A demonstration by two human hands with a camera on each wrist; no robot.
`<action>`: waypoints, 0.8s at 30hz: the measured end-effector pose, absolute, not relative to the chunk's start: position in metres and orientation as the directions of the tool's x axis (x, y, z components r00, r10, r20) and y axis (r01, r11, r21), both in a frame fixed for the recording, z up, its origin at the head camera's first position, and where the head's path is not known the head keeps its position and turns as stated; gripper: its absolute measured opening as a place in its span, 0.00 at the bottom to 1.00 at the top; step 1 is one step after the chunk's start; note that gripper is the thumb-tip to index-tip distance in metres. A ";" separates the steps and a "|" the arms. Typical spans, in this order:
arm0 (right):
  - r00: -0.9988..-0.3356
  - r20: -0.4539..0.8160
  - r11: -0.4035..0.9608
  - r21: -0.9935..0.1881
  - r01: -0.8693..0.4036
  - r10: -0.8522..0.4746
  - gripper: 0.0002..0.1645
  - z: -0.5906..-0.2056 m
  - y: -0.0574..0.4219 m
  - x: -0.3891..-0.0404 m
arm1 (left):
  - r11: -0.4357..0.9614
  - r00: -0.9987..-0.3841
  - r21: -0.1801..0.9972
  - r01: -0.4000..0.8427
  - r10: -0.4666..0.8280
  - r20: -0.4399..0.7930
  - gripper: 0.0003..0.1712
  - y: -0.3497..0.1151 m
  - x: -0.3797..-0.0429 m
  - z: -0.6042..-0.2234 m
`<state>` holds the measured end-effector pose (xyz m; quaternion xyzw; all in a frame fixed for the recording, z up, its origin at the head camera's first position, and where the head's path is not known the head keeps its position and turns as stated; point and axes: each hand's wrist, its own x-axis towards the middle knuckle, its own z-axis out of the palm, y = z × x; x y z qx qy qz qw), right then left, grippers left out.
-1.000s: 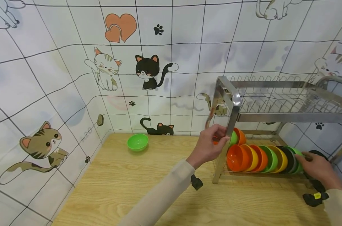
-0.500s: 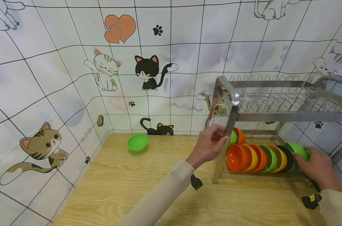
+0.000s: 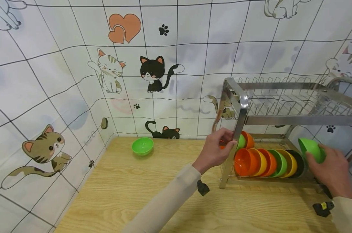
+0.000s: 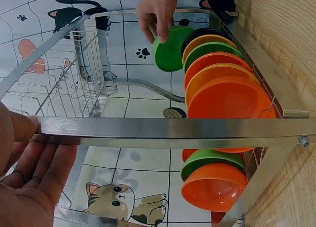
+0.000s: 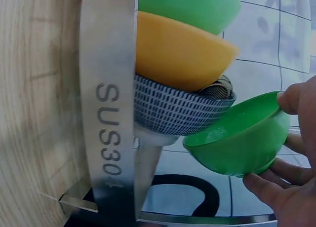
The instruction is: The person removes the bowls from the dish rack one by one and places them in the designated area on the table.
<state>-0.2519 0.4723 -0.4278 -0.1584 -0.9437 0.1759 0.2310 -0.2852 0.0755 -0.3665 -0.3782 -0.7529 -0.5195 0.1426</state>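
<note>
My right hand point(image 3: 333, 168) holds a green bowl point(image 3: 311, 149) at the right end of a two-tier metal dish rack point(image 3: 298, 120). In the right wrist view, thumb and fingers grip this tilted bowl point(image 5: 242, 138) close beside a blue-and-white patterned bowl point(image 5: 177, 106) standing in the rack. My left hand point(image 3: 215, 150) pinches the rack's near left upright; in the left wrist view the thumb and fingers point(image 4: 42, 172) lie on either side of the metal bar. Orange, yellow and green bowls stand on edge in a row on the lower tier, starting with an orange bowl point(image 3: 244, 162).
Another green bowl point(image 3: 142, 146) sits upright at the back left of the wooden table point(image 3: 129, 194). Behind the front row, an orange bowl point(image 3: 248, 139) and a green one stand at the rack's left end. A wall printed with cats point(image 3: 152, 72) borders the table.
The right hand has taken the green bowl from the right end of the row and lifted it up and rightward, away from the dark patterned bowl. The left hand stays on the upright.
</note>
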 end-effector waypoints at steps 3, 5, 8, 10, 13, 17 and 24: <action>-0.822 0.427 0.890 -0.413 0.195 0.378 0.42 -0.424 0.468 -0.251 | 0.162 -0.671 0.677 0.718 0.421 0.610 0.10 0.076 -0.286 -0.367; -0.808 0.452 0.889 -0.420 0.181 0.378 0.42 -0.421 0.464 -0.251 | 0.164 -0.668 0.673 0.721 0.422 0.613 0.10 0.076 -0.286 -0.367; -0.795 0.470 0.882 -0.442 0.164 0.384 0.42 -0.416 0.458 -0.249 | 0.158 -0.666 0.674 0.722 0.421 0.615 0.10 0.076 -0.286 -0.367; -0.792 0.468 0.875 -0.456 0.162 0.391 0.43 -0.413 0.453 -0.248 | 0.162 -0.665 0.671 0.724 0.421 0.617 0.10 0.076 -0.286 -0.367; -0.787 0.463 0.862 -0.480 0.165 0.409 0.43 -0.407 0.446 -0.247 | 0.163 -0.669 0.674 0.721 0.418 0.615 0.10 0.076 -0.286 -0.367; -0.775 0.453 0.837 -0.519 0.173 0.441 0.43 -0.403 0.438 -0.245 | 0.174 -0.677 0.679 0.714 0.419 0.605 0.10 0.076 -0.286 -0.367; -0.776 0.397 0.766 -0.621 0.166 0.490 0.40 -0.401 0.427 -0.243 | 0.171 -0.678 0.681 0.712 0.420 0.603 0.09 0.076 -0.285 -0.368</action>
